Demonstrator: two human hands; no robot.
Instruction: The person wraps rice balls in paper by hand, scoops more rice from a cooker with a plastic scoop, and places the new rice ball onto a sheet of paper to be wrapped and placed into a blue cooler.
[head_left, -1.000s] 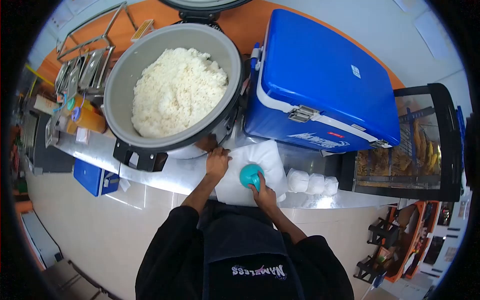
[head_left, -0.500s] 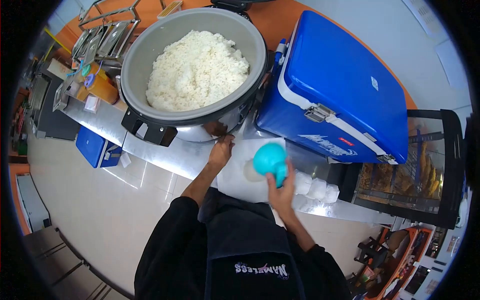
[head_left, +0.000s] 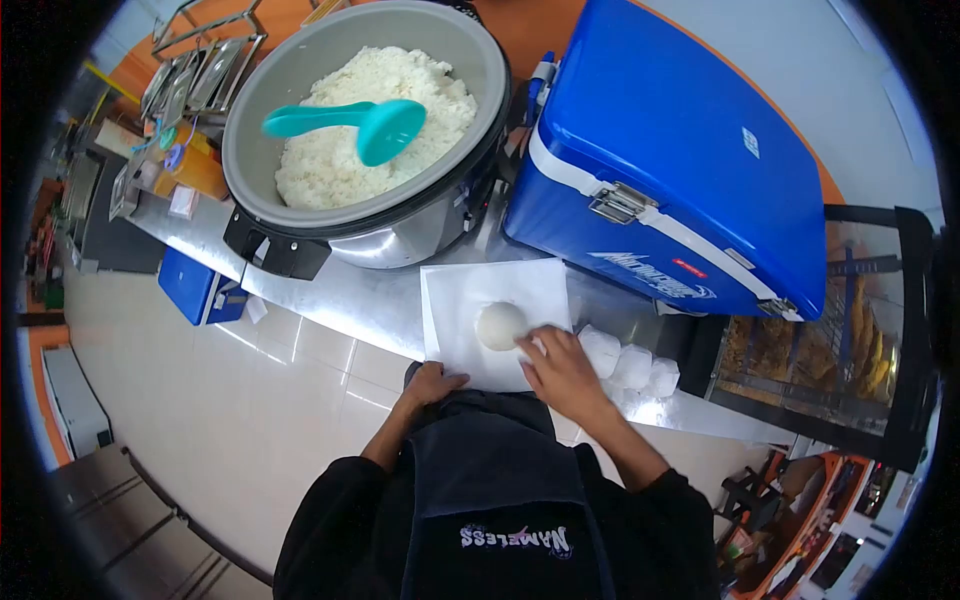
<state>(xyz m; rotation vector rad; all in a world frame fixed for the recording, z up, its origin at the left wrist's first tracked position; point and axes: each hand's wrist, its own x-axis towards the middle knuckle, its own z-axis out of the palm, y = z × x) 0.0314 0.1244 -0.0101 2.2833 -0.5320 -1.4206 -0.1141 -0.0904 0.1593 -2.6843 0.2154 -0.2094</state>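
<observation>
A rounded dome of white rice (head_left: 501, 326) sits on white paper sheets (head_left: 455, 295) at the counter's front edge. My right hand (head_left: 560, 368) touches or nearly touches the dome's right side, fingers bent and apart, holding nothing. At the lower left corner of the paper is my left hand (head_left: 432, 384), its fingers closed at the paper's edge; whether they pinch it is hidden. A turquoise scoop (head_left: 388, 130) is over the rice (head_left: 440, 95) in the large cooker (head_left: 250, 150), bowl to the right and handle to the left.
Several white wrapped packets (head_left: 632, 367) stand right of the paper. A big blue cooler box (head_left: 680, 150) is behind them, with a glass food case (head_left: 800, 350) at the far right. Bottles (head_left: 198, 172) and metal lids (head_left: 215, 75) are at the left. Below is a smaller blue cooler (head_left: 187, 287).
The turquoise scoop has left my right hand and is now over the cooker. The rice dome is uncovered. My left hand has moved from the paper's back edge to its front left corner.
</observation>
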